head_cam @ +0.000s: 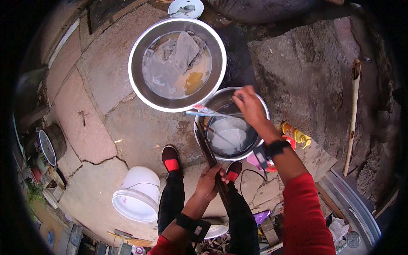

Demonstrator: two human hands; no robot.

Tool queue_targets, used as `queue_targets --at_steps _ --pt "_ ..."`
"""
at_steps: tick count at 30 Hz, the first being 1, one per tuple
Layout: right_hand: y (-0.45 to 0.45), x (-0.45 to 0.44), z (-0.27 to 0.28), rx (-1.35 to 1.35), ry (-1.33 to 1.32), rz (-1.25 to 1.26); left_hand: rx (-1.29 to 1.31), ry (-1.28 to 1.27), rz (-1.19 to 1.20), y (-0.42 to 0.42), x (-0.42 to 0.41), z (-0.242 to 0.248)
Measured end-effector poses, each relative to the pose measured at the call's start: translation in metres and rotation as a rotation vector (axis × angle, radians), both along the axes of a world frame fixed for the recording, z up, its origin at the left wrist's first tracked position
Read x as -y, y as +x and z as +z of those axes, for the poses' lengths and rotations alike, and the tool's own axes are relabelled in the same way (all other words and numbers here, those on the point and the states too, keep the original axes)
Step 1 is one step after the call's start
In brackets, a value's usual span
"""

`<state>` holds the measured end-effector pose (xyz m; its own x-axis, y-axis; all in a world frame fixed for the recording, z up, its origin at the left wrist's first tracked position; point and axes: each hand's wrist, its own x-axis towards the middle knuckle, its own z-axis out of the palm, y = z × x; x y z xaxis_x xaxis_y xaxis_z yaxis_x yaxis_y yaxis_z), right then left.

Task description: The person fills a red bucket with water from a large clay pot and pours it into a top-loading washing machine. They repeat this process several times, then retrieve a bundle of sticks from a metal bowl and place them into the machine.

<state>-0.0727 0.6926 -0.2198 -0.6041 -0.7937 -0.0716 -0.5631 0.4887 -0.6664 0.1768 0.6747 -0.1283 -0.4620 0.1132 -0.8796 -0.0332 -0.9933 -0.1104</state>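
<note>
My left hand point(208, 181) grips a bundle of long dark sticks point(208, 149), which look like chopsticks. Their far ends reach the near left rim of a smaller metal basin point(267, 114). Over that basin's far right side is my right hand point(250, 105), fingers curled and blurred; whether they pinch something small is unclear. Pale round dishes point(228, 132) lie in the basin's water. Utensils with coloured handles point(207, 110) stick out over its left rim. Beyond stands a larger metal basin point(135, 86) with murky water and a soaked grey cloth point(186, 51).
A white bucket point(140, 181) lies tipped on the stone paving to the left. A plate with a spoon point(191, 8) sits behind the large basin. To the right are a yellow bottle point(296, 132), a rough stone slab point(296, 70) and a wooden stick point(353, 118).
</note>
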Motion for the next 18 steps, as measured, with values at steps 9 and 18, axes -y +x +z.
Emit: queue_targets --at_steps 9,18 --pt "0.104 -0.118 0.143 0.057 -0.126 -0.109 -0.026 0.017 -0.089 -0.009 -0.022 0.005" --pt "0.167 -0.116 0.145 0.528 -0.186 0.059 -0.093 -0.098 -0.126 0.001 -0.02 0.009"
